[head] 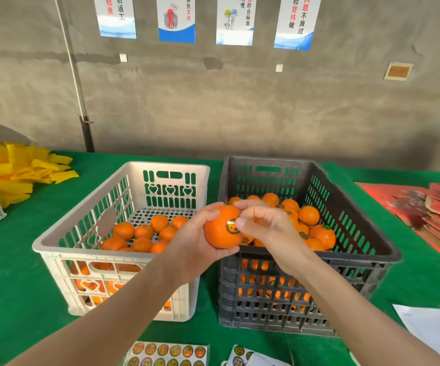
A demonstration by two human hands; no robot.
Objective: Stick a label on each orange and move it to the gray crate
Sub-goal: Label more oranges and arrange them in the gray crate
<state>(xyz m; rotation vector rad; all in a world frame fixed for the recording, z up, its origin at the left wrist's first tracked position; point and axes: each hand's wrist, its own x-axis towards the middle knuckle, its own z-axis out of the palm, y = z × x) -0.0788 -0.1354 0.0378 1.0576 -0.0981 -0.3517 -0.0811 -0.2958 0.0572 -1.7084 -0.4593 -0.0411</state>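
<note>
**Orange held mid-frame, label on**
Left hand (195,249) cups orange (218,231) above the near rim of gray crate (266,307). Right hand (269,233): thumb presses label (230,226), hiding its right edge; forefinger curls over the fruit. Label print unreadable. Sticker sheets (166,353) cut off at bottom edge

1. On the wall, I read "后返工" in black on the first poster (115,19), beside red characters that look like "检查".
2. The second poster (176,22) says "讲究方法", with the last two characters in red.
3. The third poster (234,25) shows "习惯" and "符合标准".
4. The fourth poster (296,25) reads "问题不放过", with "问题" in red, and a red "坚持" beside it.
5. The round label (231,226) on the held orange (217,233) and the sticker sheets (166,353) carry print too small for me to read.
</note>
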